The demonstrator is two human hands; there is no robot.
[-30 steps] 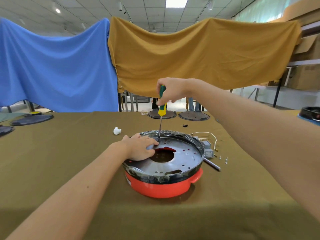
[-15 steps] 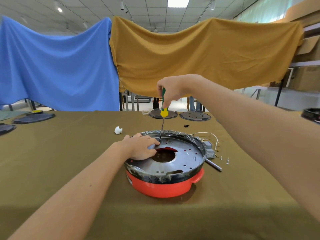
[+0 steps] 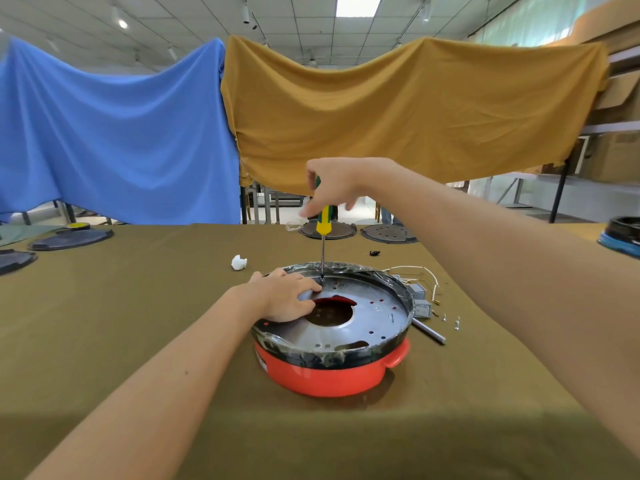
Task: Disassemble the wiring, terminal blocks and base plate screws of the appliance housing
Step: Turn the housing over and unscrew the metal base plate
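Housing [image 3: 332, 372], red, sits upside down on the counter [image 3: 138, 306]. Your left hand [image 3: 284, 299] lies flat on its metal base plate [image 3: 367, 320]; your right hand [image 3: 332, 188] grips the upright screwdriver [image 3: 323, 233], tip at the plate's far edge.

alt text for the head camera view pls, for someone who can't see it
A right hand holds a green-and-yellow screwdriver upright, tip on the metal base plate of a red appliance housing, which the left hand steadies. Loose wires lie beside it on an olive-covered table.
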